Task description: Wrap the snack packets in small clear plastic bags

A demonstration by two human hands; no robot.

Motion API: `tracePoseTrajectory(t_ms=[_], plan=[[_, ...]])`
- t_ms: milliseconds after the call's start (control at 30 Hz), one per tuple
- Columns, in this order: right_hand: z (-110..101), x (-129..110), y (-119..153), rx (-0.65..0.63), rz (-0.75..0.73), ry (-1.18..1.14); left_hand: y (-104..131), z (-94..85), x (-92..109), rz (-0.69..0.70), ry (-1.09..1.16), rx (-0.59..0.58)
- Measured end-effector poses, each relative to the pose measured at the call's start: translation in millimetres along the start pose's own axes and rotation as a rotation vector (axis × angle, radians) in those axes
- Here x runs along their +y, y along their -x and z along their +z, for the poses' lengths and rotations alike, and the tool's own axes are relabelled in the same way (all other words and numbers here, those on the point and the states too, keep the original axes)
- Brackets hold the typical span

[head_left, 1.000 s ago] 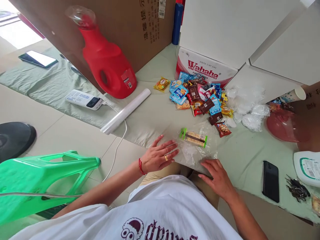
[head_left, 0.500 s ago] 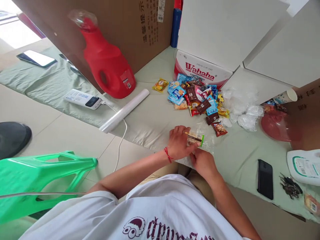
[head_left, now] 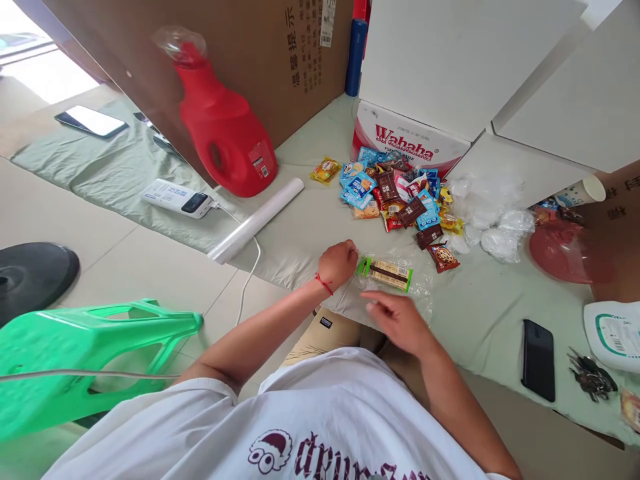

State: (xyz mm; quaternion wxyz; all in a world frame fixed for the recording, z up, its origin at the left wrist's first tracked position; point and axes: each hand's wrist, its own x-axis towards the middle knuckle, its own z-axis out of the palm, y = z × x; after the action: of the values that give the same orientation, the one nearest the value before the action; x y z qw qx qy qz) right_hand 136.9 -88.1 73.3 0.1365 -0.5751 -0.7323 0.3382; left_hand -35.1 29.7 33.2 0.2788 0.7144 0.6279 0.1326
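Head view: the left hand pinches a clear, crinkled plastic film near its edge; whether the blurred right hand grips cannot be told. A green-ended, cream-and-brown wrapped bar lies on the film; uneven pulling could crease it.

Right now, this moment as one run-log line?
green-ended packet: on clear film; left hand: curled beside packet, grip unclear; right hand: nearer body, grip unclear; snack pile: beyond packet

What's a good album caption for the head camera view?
Left hand and right hand beside a wrapped bar on clear film, colourful snack packets heaped beyond.
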Motion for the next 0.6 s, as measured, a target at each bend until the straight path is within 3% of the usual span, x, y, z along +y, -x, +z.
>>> tracePoseTrajectory(t_ms=[67, 133, 200, 333, 600], plan=[[-20.4, 18.9, -0.9, 0.191, 0.108, 0.093, -7.0, 0.0, -6.5, -0.039, 0.007, 0.023], [-36.7, 35.8, -8.2, 0.269, 0.214, 0.292, -11.2, 2.0, -12.0, -0.056, -0.008, 0.047], [-45.7, 46.7, -18.8, 0.199, 0.235, 0.431, -13.0, 3.6, -15.8, -0.065, -0.013, 0.049], [-44.0, 49.2, -38.3, 0.017, 0.116, 0.515, -14.7, 2.4, -18.7, -0.055, 0.002, 0.034], [-30.4, 38.2, -57.9, -0.013, 0.038, 0.573, -23.7, -0.2, -22.3, -0.048, 0.029, 0.001]])
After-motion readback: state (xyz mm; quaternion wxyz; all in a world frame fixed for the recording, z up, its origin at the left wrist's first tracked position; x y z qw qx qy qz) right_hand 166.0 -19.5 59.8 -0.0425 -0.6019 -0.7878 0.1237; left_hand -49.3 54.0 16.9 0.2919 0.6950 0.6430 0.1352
